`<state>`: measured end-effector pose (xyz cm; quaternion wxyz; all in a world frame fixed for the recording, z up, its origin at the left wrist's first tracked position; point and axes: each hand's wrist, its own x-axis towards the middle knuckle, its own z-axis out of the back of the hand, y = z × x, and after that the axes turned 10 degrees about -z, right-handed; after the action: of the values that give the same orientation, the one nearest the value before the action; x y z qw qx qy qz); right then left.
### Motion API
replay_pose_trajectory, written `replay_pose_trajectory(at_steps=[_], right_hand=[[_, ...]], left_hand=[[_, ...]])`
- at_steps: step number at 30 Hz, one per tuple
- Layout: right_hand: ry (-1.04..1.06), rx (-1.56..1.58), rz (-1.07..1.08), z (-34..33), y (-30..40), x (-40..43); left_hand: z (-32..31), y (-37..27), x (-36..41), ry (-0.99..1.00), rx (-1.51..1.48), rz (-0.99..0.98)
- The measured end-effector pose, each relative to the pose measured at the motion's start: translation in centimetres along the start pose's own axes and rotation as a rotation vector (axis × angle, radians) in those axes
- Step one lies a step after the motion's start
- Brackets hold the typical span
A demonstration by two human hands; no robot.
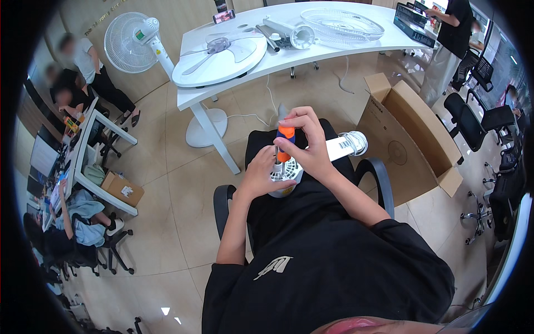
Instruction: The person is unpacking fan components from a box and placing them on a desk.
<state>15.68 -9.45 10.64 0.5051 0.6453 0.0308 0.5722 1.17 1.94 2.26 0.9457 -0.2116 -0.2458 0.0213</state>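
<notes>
My right hand (311, 144) grips a screwdriver (286, 144) with an orange and dark blue handle. Its shaft points down at the slotted face of a white fan motor housing (288, 169) on my lap. Around the housing's left side and near edge curls my left hand (263, 173), its fingers beside a thin metal shaft. A white fan neck with a coiled white cord (358, 143) extends to the right. The screwdriver's tip is too small to make out against the housing.
On the white desk (329, 53) lie a round base with clear fan blades (219, 46), a fan grille (342, 25) and tube parts. An assembled fan (131, 41) stands at the left. An open cardboard box (392, 142) is at my right; other people are farther off.
</notes>
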Motion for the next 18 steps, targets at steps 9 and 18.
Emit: replay_pose_trajectory(at_steps=[9, 18], right_hand=[[0.044, 0.067, -0.136, 0.2, -0.4, 0.0], [-0.143, 0.011, 0.003, -0.5, -0.7, -0.1]], left_hand=[[0.3, -0.5, 0.0, -0.035, -0.005, -0.001], [0.5, -0.6, 0.2, 0.002, -0.034, 0.036]])
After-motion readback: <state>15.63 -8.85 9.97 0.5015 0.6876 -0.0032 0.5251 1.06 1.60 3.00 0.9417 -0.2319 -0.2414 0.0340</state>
